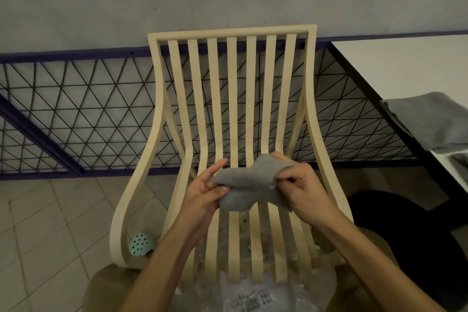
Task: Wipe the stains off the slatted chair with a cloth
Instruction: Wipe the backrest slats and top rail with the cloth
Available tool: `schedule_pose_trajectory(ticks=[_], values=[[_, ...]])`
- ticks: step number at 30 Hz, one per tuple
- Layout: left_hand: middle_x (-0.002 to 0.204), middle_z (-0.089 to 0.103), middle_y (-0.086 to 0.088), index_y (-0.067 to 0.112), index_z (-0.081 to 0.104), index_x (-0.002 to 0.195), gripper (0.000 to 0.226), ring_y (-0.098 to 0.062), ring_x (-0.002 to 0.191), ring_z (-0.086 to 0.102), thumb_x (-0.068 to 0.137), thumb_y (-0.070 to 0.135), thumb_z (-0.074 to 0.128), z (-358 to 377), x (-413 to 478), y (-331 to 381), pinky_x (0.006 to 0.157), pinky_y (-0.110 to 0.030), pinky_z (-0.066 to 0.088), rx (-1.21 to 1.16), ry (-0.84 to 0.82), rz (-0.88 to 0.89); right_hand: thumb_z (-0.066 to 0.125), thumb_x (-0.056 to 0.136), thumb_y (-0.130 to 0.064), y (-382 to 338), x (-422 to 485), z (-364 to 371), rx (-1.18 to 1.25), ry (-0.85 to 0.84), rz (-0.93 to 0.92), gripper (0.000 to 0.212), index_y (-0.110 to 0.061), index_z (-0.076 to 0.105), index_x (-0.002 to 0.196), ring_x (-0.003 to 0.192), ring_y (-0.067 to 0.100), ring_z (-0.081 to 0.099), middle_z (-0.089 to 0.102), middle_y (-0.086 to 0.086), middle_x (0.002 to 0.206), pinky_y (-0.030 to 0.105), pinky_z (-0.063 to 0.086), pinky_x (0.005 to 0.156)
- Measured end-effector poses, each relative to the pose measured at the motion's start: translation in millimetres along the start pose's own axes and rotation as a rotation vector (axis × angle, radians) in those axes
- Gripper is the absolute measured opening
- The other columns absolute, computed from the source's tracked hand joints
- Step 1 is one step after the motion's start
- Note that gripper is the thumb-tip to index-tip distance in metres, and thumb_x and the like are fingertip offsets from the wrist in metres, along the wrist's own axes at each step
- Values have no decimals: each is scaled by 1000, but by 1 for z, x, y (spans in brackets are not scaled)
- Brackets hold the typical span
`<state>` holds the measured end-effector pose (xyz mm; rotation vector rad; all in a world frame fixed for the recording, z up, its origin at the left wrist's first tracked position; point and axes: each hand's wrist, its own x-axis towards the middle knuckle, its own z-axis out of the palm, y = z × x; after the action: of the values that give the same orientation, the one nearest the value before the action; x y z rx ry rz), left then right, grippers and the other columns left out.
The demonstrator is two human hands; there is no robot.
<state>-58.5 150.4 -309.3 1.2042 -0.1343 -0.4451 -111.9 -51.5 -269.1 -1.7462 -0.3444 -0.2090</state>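
Observation:
A cream slatted chair stands in front of me, its back toward the wall and its seat slats running toward me. Both hands hold a grey cloth in the air above the seat. My left hand pinches the cloth's left end between thumb and fingers. My right hand grips its right end with curled fingers. Dark specks and smears show on the seat slats just below the cloth.
A white table with a folded grey cloth stands at right, with a black round stool below it. A wire-mesh frame leans behind the chair. A mint perforated clog lies on the tiled floor. Clear plastic wrap hangs at the seat front.

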Motion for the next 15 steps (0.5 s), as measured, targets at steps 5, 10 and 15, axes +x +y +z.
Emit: schedule_pose_trajectory(ticks=[5,10,15], values=[[87,74,-5,18,72,63,51,-18,82,68,89,-13,41,-3,4,6,61,-23,57,-19,59,-71,47,76,24,-14,-2,-8,-328,-295,-69,54,-20,78,71,104,17,53,50,-5,103,28,49,79],[88,68,-3,17,73,61,53,-21,88,63,91,-8,36,-2,3,12,59,-25,55,-1,-11,-93,47,88,16,4,0,-25,-133,-69,108,45,-15,77,80,99,18,56,57,0,98,36,50,82],[106,70,-5,13,79,87,38,-22,110,60,81,16,42,-4,2,24,91,-41,48,-33,-136,-85,45,96,6,5,2,-24,219,96,358,33,-10,73,96,97,12,64,70,-5,97,26,52,79]])
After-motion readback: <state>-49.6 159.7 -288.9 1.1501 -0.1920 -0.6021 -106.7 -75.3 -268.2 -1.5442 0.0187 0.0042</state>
